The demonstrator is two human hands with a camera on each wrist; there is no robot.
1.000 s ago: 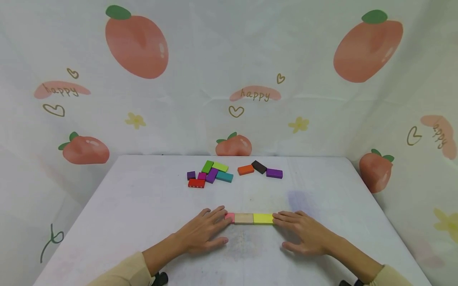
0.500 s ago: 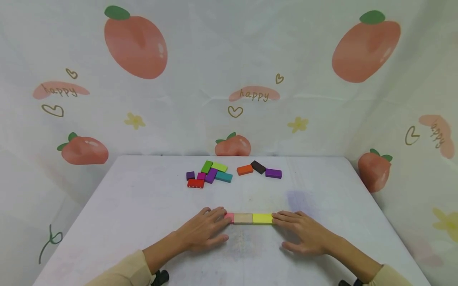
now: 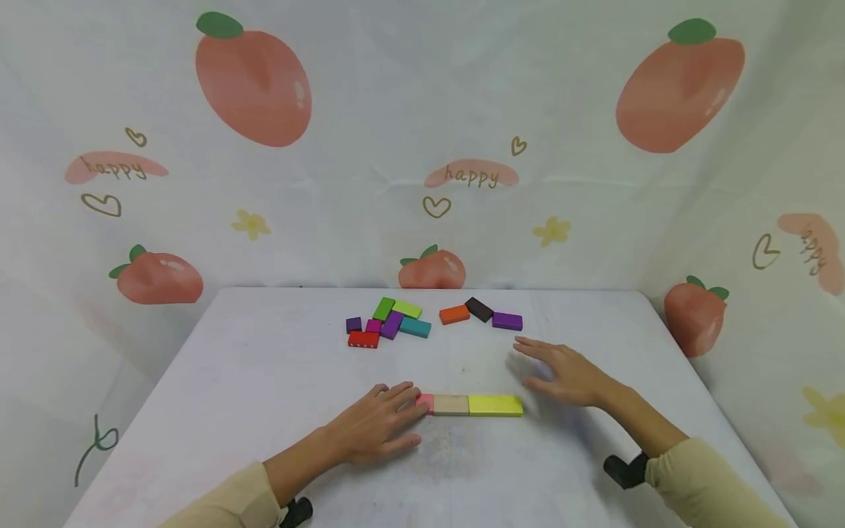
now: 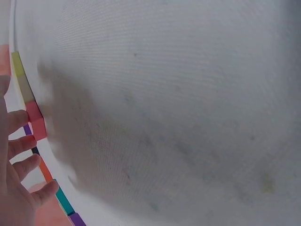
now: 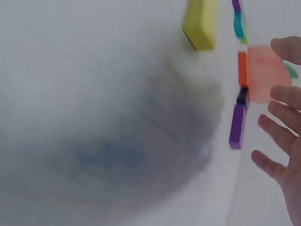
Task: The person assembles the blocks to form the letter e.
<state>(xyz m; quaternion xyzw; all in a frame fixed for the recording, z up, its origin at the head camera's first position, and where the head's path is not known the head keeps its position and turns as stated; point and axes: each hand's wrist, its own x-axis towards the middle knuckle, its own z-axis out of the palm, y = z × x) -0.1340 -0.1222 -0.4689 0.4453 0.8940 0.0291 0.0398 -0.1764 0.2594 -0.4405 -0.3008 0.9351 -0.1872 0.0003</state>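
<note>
In the head view a row of blocks lies end to end across the table: a pink block (image 3: pixel 426 402), a beige block (image 3: pixel 451 405) and a yellow block (image 3: pixel 495 405). My left hand (image 3: pixel 378 424) rests its extended fingers on the pink block at the row's left end, covering part of it. My right hand (image 3: pixel 569 372) hovers above the table, fingers stretched out and holding nothing. Its fingertips are just in front of a purple block (image 3: pixel 507 321). The left wrist view shows the pink block (image 4: pixel 36 120) beside the spread left fingers.
Left of the purple block lie a dark brown block (image 3: pixel 479 309) and an orange block (image 3: pixel 454 314). Farther left is a cluster with a teal block (image 3: pixel 415 327), a red block (image 3: pixel 364 339), a green block (image 3: pixel 383 309) and several others. A printed cloth (image 3: pixel 356 147) hangs behind the table (image 3: pixel 264 367).
My right hand has left the right end of the yellow block and moved up and away toward the back blocks. The left hand and the row stay put.
</note>
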